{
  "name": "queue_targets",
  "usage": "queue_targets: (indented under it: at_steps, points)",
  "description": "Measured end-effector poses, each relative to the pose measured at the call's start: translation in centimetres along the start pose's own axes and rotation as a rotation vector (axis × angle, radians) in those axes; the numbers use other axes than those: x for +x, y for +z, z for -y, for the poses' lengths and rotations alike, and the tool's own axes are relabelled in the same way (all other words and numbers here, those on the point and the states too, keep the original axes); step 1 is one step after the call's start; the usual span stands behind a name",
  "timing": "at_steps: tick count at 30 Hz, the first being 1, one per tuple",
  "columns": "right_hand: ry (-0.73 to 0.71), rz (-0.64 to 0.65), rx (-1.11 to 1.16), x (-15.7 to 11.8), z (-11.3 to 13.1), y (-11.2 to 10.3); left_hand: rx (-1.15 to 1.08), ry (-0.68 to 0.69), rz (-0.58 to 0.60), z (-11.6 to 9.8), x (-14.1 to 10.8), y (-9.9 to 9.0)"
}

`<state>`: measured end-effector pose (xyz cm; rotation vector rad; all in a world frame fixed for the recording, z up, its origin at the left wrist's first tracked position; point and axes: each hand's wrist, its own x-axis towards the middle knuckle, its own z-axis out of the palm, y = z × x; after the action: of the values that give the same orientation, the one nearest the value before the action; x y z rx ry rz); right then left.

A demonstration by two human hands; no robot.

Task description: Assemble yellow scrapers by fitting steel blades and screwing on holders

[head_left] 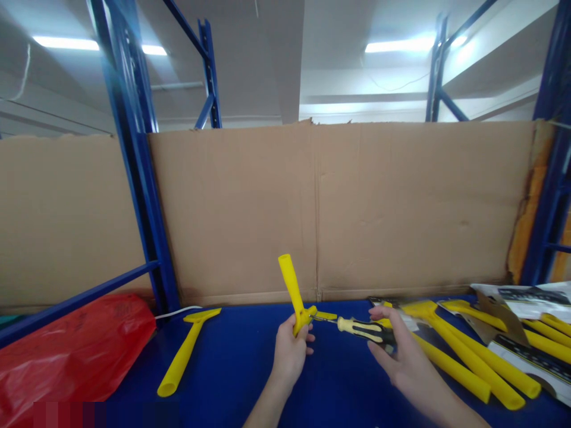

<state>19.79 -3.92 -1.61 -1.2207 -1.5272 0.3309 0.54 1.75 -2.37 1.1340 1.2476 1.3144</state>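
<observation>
In my left hand (291,351) is a yellow T-shaped tool with a tubular handle (289,279), the tube pointing up and leaning left. My fingers wrap around it near the crosspiece. A screwdriver (362,329) with a cream and black grip lies almost level, its shaft reaching left to the crosspiece. Whether the tip sits in a screw is too small to see. Around the rear of the screwdriver grip curls my right hand (399,348), loosely, with thumb below and fingers above. Another yellow T-shaped tool (185,353) lies on the blue surface to the left.
Several yellow tools (473,351) lie piled at the right, among printed packaging (530,362). A red plastic bag (84,351) is at the left. Behind the blue surface (236,368) stands a cardboard wall (241,214), between blue rack posts (143,196).
</observation>
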Motion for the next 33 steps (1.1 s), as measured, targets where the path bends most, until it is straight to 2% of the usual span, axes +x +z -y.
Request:
queue_targets:
  at_steps: [4, 8, 14, 20, 24, 30, 33]
  points:
    - [-0.027, 0.051, -0.061, 0.2, -0.1, -0.2, -0.007, 0.006, -0.006, 0.1, 0.0, 0.0]
    - [-0.063, 0.045, -0.173, 0.4, 0.4, -0.4, -0.027, 0.007, -0.016, 0.3, 0.2, -0.2]
    - [0.073, 0.121, -0.141, 0.0, 0.5, 0.1, -0.046, 0.038, -0.022, 0.5, 0.5, -0.3]
    - [0.044, 0.085, -0.069, -0.4, 0.3, 0.6, -0.061, 0.022, -0.060, 0.4, 0.5, -0.4]
    - [0.007, 0.048, -0.080, 0.0, 0.7, 0.3, -0.071, 0.025, -0.042, 0.3, 0.5, -0.4]
    - [0.218, 0.155, -0.020, 0.0, 0.7, 0.4, -0.065, 0.045, -0.031, 0.6, 0.7, -0.2]
    - [0.191, 0.099, 0.002, -0.1, 0.9, 0.3, -0.059, 0.056, -0.027, 0.8, 0.7, -0.2]
